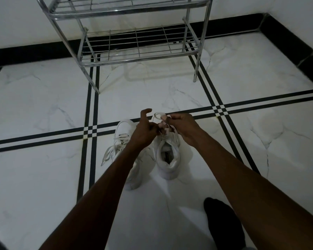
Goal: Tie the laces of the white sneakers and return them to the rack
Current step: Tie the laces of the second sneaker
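Note:
Two white sneakers stand side by side on the tiled floor, toes pointing away from me. The right sneaker [168,156] is under both hands. My right hand [181,126] pinches a loop of its white lace [156,115] above the tongue. My left hand [145,128] grips the lace beside it, index finger raised. The left sneaker [122,134] is partly hidden by my left forearm, and its loose laces [107,156] trail to the left on the floor. A chrome wire shoe rack [137,42] stands beyond the shoes, both visible shelves bare.
The rack's legs [197,69] rest on white marble floor with black stripe lines. A black skirting [287,33] runs along the white walls behind and at the right. My foot in a black sock [222,222] is at the lower right.

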{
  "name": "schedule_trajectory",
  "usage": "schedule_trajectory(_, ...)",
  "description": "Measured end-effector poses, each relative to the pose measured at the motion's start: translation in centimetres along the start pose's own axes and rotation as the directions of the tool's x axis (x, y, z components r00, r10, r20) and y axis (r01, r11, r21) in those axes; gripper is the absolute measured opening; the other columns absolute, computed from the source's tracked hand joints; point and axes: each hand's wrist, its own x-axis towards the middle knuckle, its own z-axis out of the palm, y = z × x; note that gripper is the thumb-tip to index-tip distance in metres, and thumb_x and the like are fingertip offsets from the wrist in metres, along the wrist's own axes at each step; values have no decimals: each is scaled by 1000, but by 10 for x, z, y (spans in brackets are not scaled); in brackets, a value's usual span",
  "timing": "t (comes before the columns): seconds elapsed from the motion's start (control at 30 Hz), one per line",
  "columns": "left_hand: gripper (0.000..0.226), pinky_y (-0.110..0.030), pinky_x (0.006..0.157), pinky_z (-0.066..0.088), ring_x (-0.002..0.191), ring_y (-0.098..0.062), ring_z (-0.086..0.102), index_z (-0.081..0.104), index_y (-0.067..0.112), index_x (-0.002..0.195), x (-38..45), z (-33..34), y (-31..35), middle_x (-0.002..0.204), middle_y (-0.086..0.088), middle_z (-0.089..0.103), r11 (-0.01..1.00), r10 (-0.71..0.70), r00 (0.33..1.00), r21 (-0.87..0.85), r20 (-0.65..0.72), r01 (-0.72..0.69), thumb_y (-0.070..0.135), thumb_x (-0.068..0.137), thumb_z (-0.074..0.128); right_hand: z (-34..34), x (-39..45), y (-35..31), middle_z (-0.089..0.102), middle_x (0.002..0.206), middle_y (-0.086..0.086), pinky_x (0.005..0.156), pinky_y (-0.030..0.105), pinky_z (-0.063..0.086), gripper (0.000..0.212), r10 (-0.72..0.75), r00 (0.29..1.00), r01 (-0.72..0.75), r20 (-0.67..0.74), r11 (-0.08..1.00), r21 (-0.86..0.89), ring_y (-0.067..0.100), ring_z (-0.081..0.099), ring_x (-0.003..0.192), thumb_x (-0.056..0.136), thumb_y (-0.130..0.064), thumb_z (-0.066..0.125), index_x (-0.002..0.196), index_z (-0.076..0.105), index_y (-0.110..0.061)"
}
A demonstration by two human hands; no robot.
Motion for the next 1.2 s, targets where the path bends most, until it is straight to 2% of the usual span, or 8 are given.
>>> schedule_trajectory(0.17,51,-13,66,52,70,-3,70,33,9,137,2,-8,-12,88,-7,73,980,-140,988,-150,-69,128,-2,95,60,-10,-6,-11,75,107,16,78,26,59,23,12,990,22,141,972,-234,21,71,94,89,-17,70,109,74,-7)
schedule_trajectory(0.33,26,-22,72,56,77,-9,71,57,13,125,3,-5,-10,91,-8,75,978,-158,985,-147,-73,146,19,100,57,-17,3,-11,78,93,13,64,38,64,18,-186,975,217,119,704,-676,26,75,73,77,-4,79,93,80,-10)
schedule_trajectory(0.43,16,-39,84,56,87,-22,72,62,24,110,2,-5,-12,100,-17,76,977,-137,986,-176,-94,119,20,99,51,-8,3,-5,78,82,9,65,37,62,11,-348,935,283,67,618,-734,20,72,67,71,-8,82,82,81,-11)
schedule_trajectory(0.6,36,-31,83,58,102,-22,71,63,8,119,-2,-1,-10,112,-15,74,996,-61,997,-70,-38,58,-8,90,48,2,3,2,76,76,-1,76,33,60,9,-457,889,295,-30,621,-726,11,70,70,68,-15,83,76,78,-14)
schedule_trajectory(0.7,42,-27,87,57,109,-18,70,69,3,120,-2,4,-8,116,-12,75,998,7,1000,63,7,-7,-10,85,50,4,-2,-2,77,78,3,64,26,60,13,-387,917,245,-99,739,-627,9,69,64,70,-13,84,82,79,-10)
schedule_trajectory(0.83,27,-34,84,60,86,-17,74,79,9,106,-2,2,-3,100,-12,80,977,31,995,212,-91,-11,0,89,60,-10,-5,-2,78,83,6,62,30,62,21,-236,962,140,-141,863,-486,19,75,74,68,-18,88,85,80,-10)
schedule_trajectory(1.03,17,-53,100,46,97,-22,70,80,30,94,-23,-20,-15,91,3,80,754,132,958,653,-255,70,19,87,68,-44,-23,6,76,99,6,92,35,52,4,221,935,-290,-276,927,-238,15,69,101,79,-13,78,83,76,-13)
schedule_trajectory(1.2,19,-61,116,22,115,-26,57,77,26,95,-47,-24,-28,94,2,76,650,78,966,747,-246,138,13,88,66,-61,-28,29,69,79,3,59,21,40,23,456,804,-503,-382,864,-27,10,59,68,79,-12,72,100,76,-3)
